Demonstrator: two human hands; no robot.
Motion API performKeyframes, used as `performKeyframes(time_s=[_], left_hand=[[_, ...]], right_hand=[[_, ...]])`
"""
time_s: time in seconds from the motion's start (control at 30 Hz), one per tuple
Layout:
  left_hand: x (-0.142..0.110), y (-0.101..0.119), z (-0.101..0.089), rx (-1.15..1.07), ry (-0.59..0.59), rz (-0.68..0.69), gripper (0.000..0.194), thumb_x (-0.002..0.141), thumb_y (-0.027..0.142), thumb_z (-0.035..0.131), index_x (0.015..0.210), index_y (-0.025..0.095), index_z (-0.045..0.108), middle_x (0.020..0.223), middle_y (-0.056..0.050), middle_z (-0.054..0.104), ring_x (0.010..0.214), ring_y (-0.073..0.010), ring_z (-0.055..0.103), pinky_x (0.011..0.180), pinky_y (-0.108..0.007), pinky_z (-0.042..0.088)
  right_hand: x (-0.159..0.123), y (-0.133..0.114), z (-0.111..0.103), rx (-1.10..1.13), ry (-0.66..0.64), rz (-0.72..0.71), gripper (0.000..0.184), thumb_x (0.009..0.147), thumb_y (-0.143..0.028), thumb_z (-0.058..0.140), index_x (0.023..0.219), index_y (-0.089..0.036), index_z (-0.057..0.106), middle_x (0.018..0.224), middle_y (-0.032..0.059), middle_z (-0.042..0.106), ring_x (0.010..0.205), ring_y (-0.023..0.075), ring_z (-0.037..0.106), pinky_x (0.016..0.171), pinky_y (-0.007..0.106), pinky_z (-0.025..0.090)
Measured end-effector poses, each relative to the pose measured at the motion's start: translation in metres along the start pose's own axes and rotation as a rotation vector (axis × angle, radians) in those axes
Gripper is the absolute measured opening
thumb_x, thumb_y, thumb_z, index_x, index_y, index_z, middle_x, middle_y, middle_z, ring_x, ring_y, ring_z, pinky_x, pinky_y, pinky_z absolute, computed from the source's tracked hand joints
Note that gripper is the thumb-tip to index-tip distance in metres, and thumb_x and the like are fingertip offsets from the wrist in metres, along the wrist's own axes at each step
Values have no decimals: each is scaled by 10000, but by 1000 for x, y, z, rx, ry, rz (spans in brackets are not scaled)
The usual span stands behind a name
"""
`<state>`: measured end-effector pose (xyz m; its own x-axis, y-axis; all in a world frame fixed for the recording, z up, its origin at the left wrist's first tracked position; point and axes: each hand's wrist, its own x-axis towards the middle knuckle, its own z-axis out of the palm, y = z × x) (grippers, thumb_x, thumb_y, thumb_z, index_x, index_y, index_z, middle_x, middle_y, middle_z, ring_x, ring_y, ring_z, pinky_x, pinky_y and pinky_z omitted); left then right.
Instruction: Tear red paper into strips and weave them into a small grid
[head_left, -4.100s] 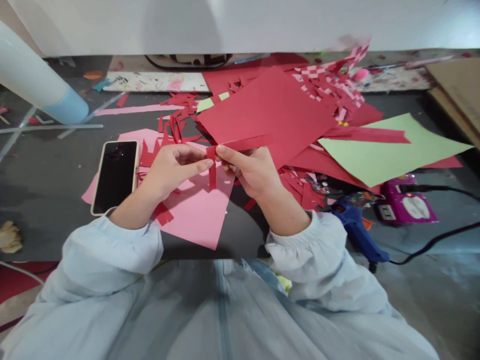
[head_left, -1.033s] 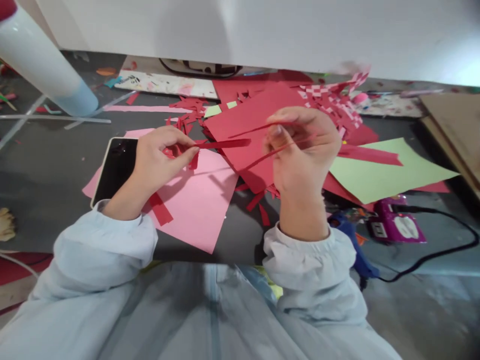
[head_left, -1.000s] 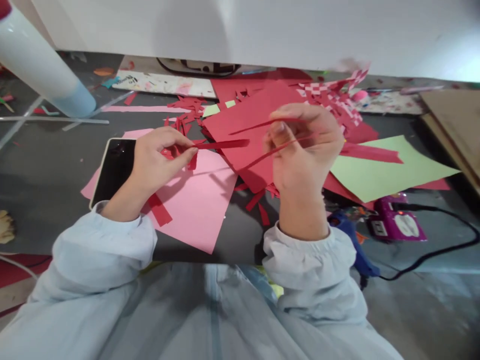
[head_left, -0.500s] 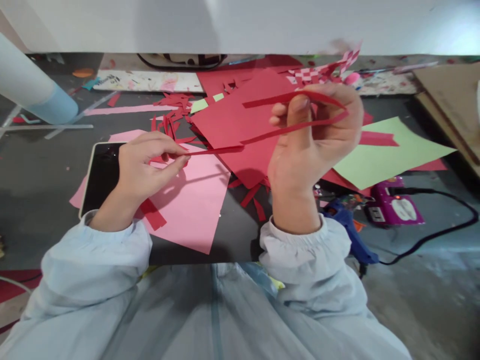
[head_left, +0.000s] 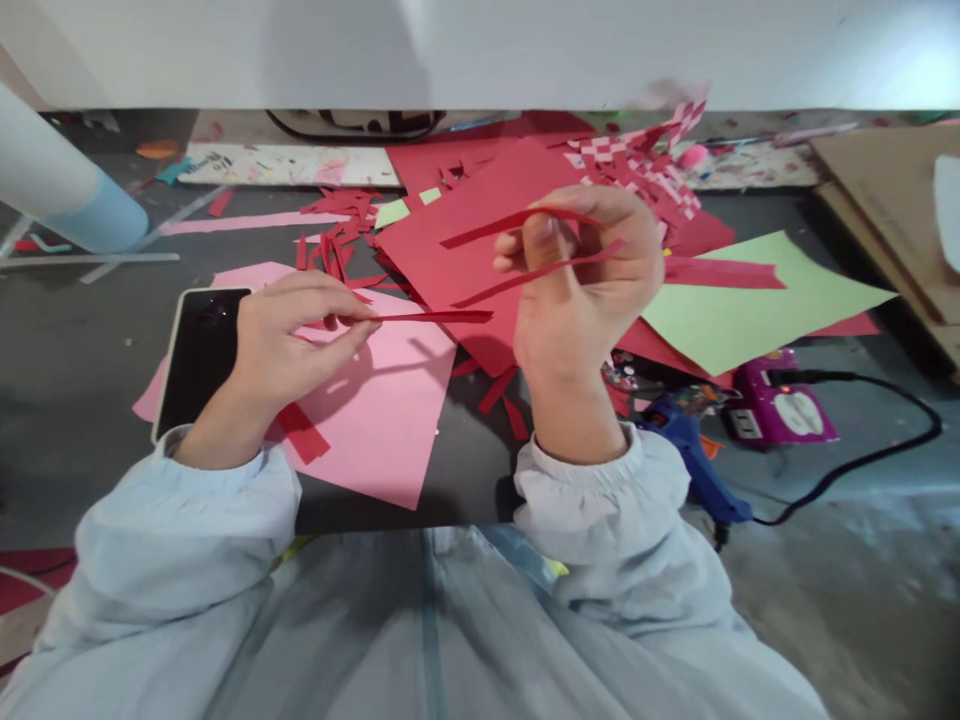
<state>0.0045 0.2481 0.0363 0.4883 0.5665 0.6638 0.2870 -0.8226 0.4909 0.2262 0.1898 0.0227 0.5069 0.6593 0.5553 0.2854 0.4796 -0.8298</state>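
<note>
Between thumb and fingers, my left hand pinches a narrow red paper strip that points to the right. My right hand is closed on a longer red paper strip, bent back on itself, its two ends pointing left above the other strip. Beneath my left hand lies a pink sheet with a short red piece on it. Behind my right hand is a large red sheet. A phone rests by my left wrist, partly covered by it.
Red paper scraps are heaped at the back. To the right lie a green sheet, a blue glue gun and a purple power box with a black cord. A white and blue bottle stands at the left.
My right hand has moved left and slightly down with its bent strip, bringing it nearer the left hand's strip. My left hand has barely moved and keeps its pinch.
</note>
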Motion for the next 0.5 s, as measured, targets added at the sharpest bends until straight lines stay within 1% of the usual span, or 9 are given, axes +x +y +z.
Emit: performKeyframes(time_s=[0.1, 0.2, 0.3, 0.43, 0.5], left_hand=[[0, -1, 0, 14, -9, -19, 54, 831, 326, 745, 783, 349, 748, 739, 33, 752, 644, -163, 677, 582, -346, 573], [-1, -2, -1, 1, -6, -2, 63, 831, 301, 749, 797, 355, 754, 744, 36, 753, 650, -159, 677, 592, -340, 574], [-1, -2, -1, 3, -13, -7, 63, 831, 302, 746, 803, 357, 756, 752, 36, 757, 664, -166, 686, 603, -346, 583], [-1, -1, 0, -1, -17, -9, 53, 828, 306, 754, 790, 344, 757, 752, 31, 757, 659, -165, 690, 601, -343, 586], [0, -1, -1, -17, -14, 7, 64, 827, 288, 761, 785, 337, 754, 740, 31, 752, 651, -160, 687, 591, -334, 579]], right_hand=[[0, -4, 1, -93, -11, 39, 312, 966, -599, 507, 1018, -301, 586, 999, 29, 660, 938, 209, 741, 764, 395, 628], [0, -7, 2, -80, 8, 17, 303, 956, -592, 541, 981, -293, 576, 949, 11, 661, 868, 188, 744, 768, 389, 637], [1, -8, 3, -120, 6, 9, 303, 964, -589, 525, 971, -291, 582, 935, 11, 657, 862, 182, 744, 754, 372, 637], [2, -9, 2, -62, 31, -32, 197, 958, -486, 578, 950, -290, 571, 876, -11, 646, 755, 152, 724, 715, 348, 640], [2, -10, 2, -65, 39, -27, 186, 963, -471, 569, 946, -286, 562, 875, -9, 644, 737, 146, 718, 709, 346, 641]])
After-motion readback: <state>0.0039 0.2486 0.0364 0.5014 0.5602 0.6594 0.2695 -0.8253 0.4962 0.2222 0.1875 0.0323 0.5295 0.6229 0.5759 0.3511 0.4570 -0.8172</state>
